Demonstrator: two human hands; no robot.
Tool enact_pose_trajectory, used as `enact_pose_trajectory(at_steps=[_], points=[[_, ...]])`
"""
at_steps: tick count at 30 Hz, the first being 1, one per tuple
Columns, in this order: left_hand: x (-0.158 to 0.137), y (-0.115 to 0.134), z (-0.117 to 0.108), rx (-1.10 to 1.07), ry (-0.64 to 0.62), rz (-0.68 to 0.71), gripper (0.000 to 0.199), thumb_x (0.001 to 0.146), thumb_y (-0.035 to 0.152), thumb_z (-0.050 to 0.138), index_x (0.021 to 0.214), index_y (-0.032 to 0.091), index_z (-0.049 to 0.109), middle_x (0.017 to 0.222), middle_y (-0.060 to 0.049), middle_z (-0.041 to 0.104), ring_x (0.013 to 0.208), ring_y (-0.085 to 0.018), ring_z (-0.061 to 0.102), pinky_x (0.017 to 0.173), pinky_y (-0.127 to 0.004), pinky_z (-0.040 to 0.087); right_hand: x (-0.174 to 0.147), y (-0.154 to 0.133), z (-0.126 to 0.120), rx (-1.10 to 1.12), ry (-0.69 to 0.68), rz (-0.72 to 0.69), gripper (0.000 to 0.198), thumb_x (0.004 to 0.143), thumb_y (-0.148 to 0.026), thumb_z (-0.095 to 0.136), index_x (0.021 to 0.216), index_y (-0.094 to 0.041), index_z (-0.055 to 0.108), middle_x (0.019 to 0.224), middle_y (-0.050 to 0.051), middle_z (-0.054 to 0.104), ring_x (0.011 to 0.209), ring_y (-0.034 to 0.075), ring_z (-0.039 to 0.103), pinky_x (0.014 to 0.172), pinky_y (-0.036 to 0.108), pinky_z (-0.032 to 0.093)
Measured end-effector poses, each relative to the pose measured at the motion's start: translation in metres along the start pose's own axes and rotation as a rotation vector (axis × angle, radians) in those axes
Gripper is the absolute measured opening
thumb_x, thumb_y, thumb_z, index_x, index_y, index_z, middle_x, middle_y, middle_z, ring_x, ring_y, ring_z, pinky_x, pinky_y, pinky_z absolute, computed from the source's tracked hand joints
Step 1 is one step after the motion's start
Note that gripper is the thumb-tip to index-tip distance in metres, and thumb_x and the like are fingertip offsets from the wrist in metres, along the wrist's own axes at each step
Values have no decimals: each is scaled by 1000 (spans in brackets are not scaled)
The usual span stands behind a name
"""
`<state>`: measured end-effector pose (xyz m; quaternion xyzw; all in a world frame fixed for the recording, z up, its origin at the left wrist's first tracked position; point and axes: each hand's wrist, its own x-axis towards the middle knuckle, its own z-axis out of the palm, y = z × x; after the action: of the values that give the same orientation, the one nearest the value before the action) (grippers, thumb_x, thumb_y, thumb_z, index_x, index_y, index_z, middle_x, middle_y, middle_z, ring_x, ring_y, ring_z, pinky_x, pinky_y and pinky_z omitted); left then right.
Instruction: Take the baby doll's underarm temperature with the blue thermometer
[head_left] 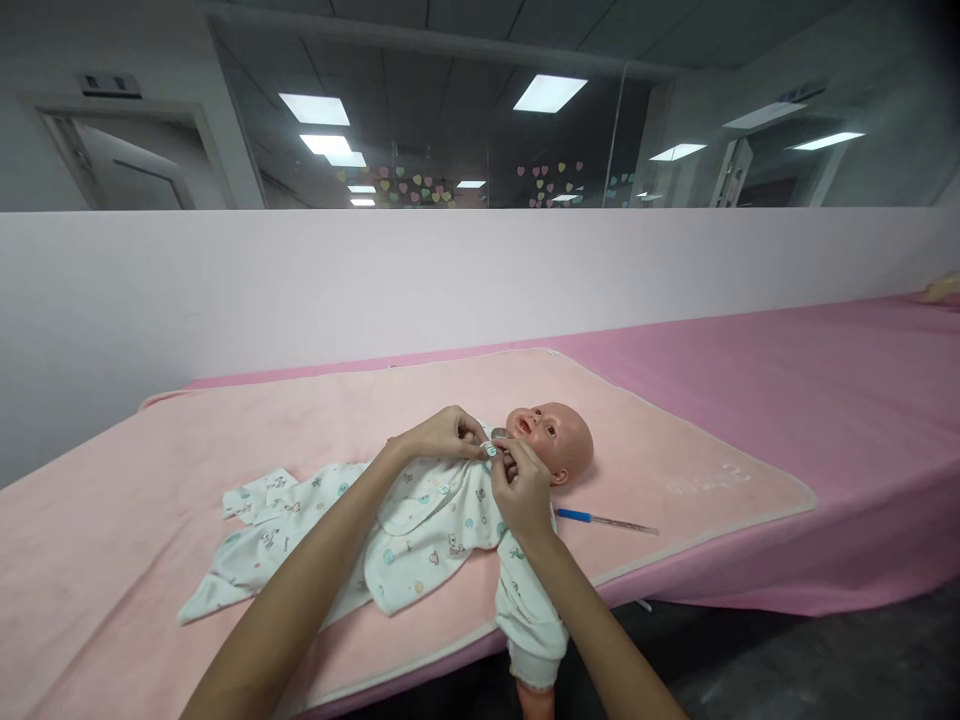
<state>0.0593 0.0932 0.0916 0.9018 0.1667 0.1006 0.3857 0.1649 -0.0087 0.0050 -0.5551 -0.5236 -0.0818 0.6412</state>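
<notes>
A baby doll (571, 440) lies on its back with its head to the right, dressed in a white printed top (472, 505) and matching trousers (259, 560). At its neck, my left hand (448, 434) pinches one side of the top's collar. My right hand (523, 488) is closed on the collar from the near side, its fingertips close to the left ones. A small pale piece of the collar shows between them; any fastener there is too small to make out. One sleeved arm of the doll (531, 610) hangs over the table's near edge.
A thin thermometer-like stick with a blue end (600, 521) lies right of the doll. Beneath is a peach mat (645, 450) on a pink cloth (840, 400). A low white wall (375, 290) with glass above stands behind.
</notes>
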Motion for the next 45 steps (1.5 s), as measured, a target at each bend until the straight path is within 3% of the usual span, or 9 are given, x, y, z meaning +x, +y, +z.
enact_pose_trajectory(at_steps=[4,8,14,21,26,29,31,38,45], points=[[0,-2,0,-56,4,-9,27,64,34,63,76,10,67,48,6,32,47,-5,27,45,-21,20,0,1,0,-47,-16,-39,19,81,-23,44,86,-17,60,69,3,57,53,12,47,53,25,41],[0,-5,10,-165,15,-53,27,66,37,60,74,11,65,56,2,43,52,-7,33,47,-21,23,1,4,1,-75,-33,-49,21,85,-23,39,87,-17,59,79,6,61,68,16,55,63,26,43],[-13,-13,21,-363,105,-137,24,69,36,57,68,12,59,50,5,33,46,-5,24,44,-22,17,-1,8,0,-73,-66,-11,21,87,-24,38,90,-16,57,87,8,63,81,18,57,72,30,44],[-38,-12,25,-283,104,-159,34,64,44,64,75,12,61,53,5,38,49,-6,30,46,-22,22,-2,8,2,-107,12,-16,26,89,-24,34,94,-15,58,90,11,64,87,20,59,75,32,46],[-43,-6,28,-205,61,-108,38,58,41,70,84,14,61,56,7,33,51,-5,29,48,-22,22,-6,1,-1,-182,73,-165,30,85,-15,33,96,-16,61,102,11,63,95,20,58,76,31,47],[-45,-6,28,-189,62,-60,31,59,36,70,79,14,60,58,7,32,52,-5,28,48,-21,22,-10,-4,-3,-125,-78,-347,31,80,-9,36,94,-19,63,100,7,65,89,17,61,71,26,48],[-46,-7,28,-191,61,-41,26,60,34,68,74,14,59,59,7,31,52,-5,27,48,-21,21,-11,-8,-5,-86,-179,-381,30,78,-9,39,90,-20,64,95,5,65,80,15,62,65,24,48],[-45,-10,29,-145,70,-12,25,62,35,68,74,14,63,58,7,28,51,-5,26,49,-22,19,-9,-8,-8,-31,-158,-213,17,74,-12,41,73,-18,57,67,2,55,52,11,49,49,23,39],[-50,-7,23,-106,43,-37,27,58,37,71,68,13,62,57,6,29,50,-5,28,47,-22,20,-8,-4,-9,78,-131,-130,19,74,-9,37,69,-18,53,66,2,51,60,14,48,55,24,37]])
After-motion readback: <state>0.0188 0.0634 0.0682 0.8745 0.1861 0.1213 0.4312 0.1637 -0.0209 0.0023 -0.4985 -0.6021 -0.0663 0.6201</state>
